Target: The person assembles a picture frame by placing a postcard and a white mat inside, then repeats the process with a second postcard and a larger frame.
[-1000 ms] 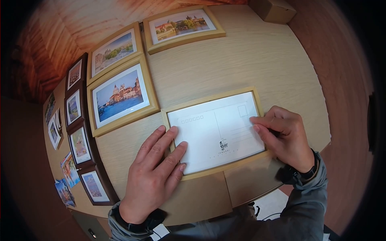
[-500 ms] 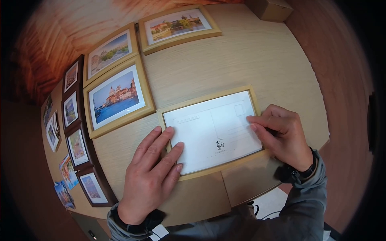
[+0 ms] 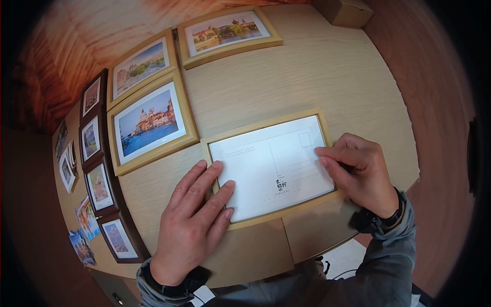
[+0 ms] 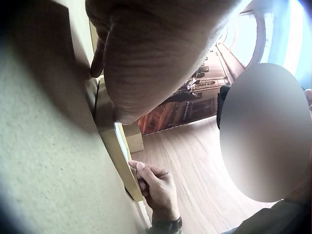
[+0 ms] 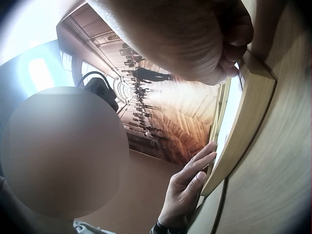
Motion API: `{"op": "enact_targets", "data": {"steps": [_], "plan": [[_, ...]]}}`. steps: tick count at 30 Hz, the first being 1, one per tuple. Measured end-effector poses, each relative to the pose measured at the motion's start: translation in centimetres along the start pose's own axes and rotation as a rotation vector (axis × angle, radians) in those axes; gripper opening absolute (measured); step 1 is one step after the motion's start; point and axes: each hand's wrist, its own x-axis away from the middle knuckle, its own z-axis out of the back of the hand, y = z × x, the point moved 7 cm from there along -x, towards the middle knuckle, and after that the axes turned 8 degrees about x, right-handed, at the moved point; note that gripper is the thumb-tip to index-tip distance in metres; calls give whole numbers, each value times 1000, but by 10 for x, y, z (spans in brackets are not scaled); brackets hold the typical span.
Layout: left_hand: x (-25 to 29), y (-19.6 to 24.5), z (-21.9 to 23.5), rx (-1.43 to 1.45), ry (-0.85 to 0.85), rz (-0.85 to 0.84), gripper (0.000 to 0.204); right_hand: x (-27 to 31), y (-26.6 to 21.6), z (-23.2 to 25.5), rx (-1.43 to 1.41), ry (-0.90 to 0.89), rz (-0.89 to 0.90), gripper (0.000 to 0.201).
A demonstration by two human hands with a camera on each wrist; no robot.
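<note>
In front of me on the table lies a light wooden picture frame [image 3: 266,121]. Inside it is a white postcard [image 3: 255,174], its back up, with printed squares, a stamp box and dark lettering. My left hand [image 3: 192,220] rests at the left side with straight fingers, the tips over the frame's edge and the card. At the right side, the thumb and forefinger of my right hand [image 3: 360,171] pinch together at the card's edge, the other fingers curled. The right wrist view shows these fingertips right at the white surface inside the frame's side [image 5: 243,117].
Light wooden frames with city pictures stand beyond, one of them [image 3: 153,123] close to the left. Dark frames [image 3: 105,187] form a row farther left, with loose picture cards [image 3: 87,217] beside them. A cardboard box [image 3: 343,13] sits at the far right corner.
The head view has shifted slightly, moving the scene a little to the left. Both hands keep the same places on the frame and the postcard.
</note>
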Motion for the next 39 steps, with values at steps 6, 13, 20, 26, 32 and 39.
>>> {"op": "enact_targets", "data": {"steps": [6, 13, 20, 26, 32, 39], "plan": [[1, -1, 0, 39, -2, 7, 43, 1, 1, 0, -4, 11, 10, 16], [0, 1, 7, 62, 80, 5, 47, 1, -2, 4, -17, 41, -13, 18], [15, -6, 26, 149, 179, 84, 16, -4, 9, 10, 25, 168, 6, 11], [22, -9, 39, 142, 214, 84, 9, -15, 42, 16, -104, 251, -148, 17], [37, -22, 47, 368, 150, 251, 18, -21, 55, 20, -113, 343, -57, 21], [81, 36, 23, 51, -150, 102, 87, -23, 60, 16, -141, 319, -59, 20]]}}
